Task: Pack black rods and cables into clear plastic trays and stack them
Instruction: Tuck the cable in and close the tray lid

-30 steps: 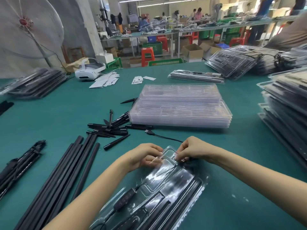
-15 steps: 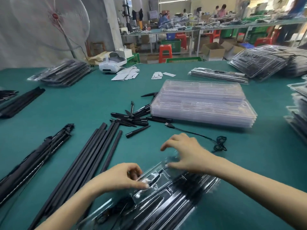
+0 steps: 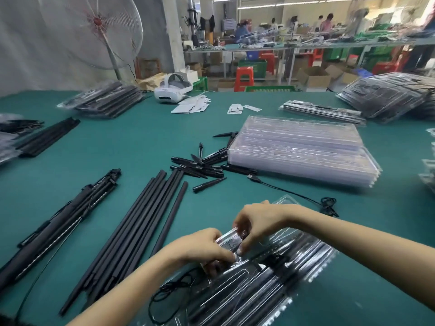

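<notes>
A clear plastic tray (image 3: 270,285) lies at the near edge of the green table, holding black rods and a coiled black cable (image 3: 169,292). My left hand (image 3: 202,248) and my right hand (image 3: 259,220) meet over the tray's middle, fingers pinched on a small raised clear section of it. Long black rods (image 3: 131,236) lie in a row to the left. Short black pointed pieces (image 3: 202,165) are heaped further back. A stack of empty clear trays (image 3: 301,151) sits beyond my right hand. A loose black cable (image 3: 294,196) runs between the stack and my tray.
Folded black stands (image 3: 58,227) lie at the left. Packed tray stacks (image 3: 106,100) sit at the back left and packed trays (image 3: 386,97) at the back right. A white headset (image 3: 171,88) and paper slips (image 3: 193,105) lie at the far edge. A standing fan (image 3: 94,29) rises behind.
Both hands have moved together from the tray's far end to its middle and now pinch the raised section. The view has turned left, showing more of the rods and stands.
</notes>
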A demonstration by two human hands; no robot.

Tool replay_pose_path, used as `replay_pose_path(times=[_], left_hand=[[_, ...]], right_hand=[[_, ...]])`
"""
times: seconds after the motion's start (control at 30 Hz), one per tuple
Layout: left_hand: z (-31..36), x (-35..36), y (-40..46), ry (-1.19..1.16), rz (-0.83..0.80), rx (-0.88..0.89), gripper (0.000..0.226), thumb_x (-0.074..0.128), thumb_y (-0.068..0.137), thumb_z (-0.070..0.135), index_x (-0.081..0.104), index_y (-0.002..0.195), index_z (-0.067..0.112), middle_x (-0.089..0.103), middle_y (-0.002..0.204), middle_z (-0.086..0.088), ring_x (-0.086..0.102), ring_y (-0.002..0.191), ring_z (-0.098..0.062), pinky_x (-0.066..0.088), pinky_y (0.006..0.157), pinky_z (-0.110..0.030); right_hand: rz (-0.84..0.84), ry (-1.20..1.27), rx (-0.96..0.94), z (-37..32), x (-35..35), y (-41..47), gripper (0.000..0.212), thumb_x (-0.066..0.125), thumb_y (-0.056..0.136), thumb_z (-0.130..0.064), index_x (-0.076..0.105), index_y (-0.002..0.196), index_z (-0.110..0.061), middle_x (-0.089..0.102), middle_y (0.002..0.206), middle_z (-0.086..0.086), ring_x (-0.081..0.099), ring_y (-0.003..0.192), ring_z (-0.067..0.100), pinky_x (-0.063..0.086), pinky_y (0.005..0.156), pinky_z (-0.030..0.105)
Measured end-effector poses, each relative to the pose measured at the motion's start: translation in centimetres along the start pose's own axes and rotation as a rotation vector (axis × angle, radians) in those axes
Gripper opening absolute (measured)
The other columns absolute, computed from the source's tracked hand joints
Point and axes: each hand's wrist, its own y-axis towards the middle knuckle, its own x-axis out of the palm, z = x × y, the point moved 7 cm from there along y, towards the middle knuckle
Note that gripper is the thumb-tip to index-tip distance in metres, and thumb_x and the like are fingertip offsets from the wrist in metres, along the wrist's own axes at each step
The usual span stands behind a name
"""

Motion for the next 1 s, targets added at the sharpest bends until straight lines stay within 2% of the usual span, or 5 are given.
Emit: replay_pose_path(times=[0.4, 0.53, 0.73, 0.87, 1.0], left_hand=[[-0.5, -0.5, 0.4, 0.022, 0.173, 0.086, 0.021, 0.071, 0.080, 0.015, 0.056, 0.094, 0.008, 0.057, 0.064, 0.005, 0.052, 0.042, -0.011, 0.045, 0.046, -0.022], [-0.8, -0.5, 0.3, 0.030, 0.208, 0.069, 0.018, 0.072, 0.071, 0.023, 0.055, 0.078, 0.023, 0.054, 0.055, 0.011, 0.051, 0.041, -0.013, 0.045, 0.052, -0.032], [0.0, -0.2, -0.3, -0.009, 0.123, 0.048, 0.021, 0.072, 0.070, 0.022, 0.056, 0.082, 0.014, 0.054, 0.057, 0.006, 0.050, 0.042, -0.010, 0.042, 0.044, -0.020], [0.2, -0.1, -0.8, -0.114, 0.042, 0.019, 0.018, 0.074, 0.082, 0.025, 0.061, 0.079, 0.012, 0.057, 0.058, 0.000, 0.051, 0.038, -0.008, 0.042, 0.039, -0.018], [0.7, -0.3, -1.5, -0.200, 0.062, 0.040, 0.023, 0.067, 0.086, 0.033, 0.067, 0.079, 0.011, 0.062, 0.059, -0.002, 0.054, 0.039, -0.009, 0.040, 0.040, -0.016]], right_hand=[[0.111, -0.025, 0.179, 0.5, 1.5, 0.7, 0.034, 0.081, 0.066, -0.038, 0.050, 0.071, -0.026, 0.058, 0.079, -0.009, 0.051, 0.083, 0.012, 0.019, 0.092, 0.040], [0.157, -0.100, 0.254, -0.1, 1.8, 0.5, 0.027, 0.077, 0.070, -0.031, 0.064, 0.092, -0.021, 0.066, 0.095, -0.002, 0.055, 0.104, 0.018, 0.014, 0.103, 0.046], [0.170, -0.067, 0.218, -0.1, 0.5, -0.8, 0.049, 0.081, 0.069, -0.040, 0.059, 0.110, -0.025, 0.060, 0.114, -0.001, 0.047, 0.119, 0.018, 0.017, 0.105, 0.043], [0.540, 0.031, 0.211, 1.6, -1.4, -5.5, 0.060, 0.068, 0.076, -0.056, 0.046, 0.129, -0.039, 0.041, 0.134, -0.008, 0.026, 0.131, 0.012, -0.003, 0.114, 0.039], [1.136, 0.286, 0.310, 4.2, 0.1, -13.8, 0.041, 0.065, 0.085, -0.047, 0.056, 0.123, -0.035, 0.045, 0.130, -0.009, 0.033, 0.124, 0.010, 0.014, 0.109, 0.031]])
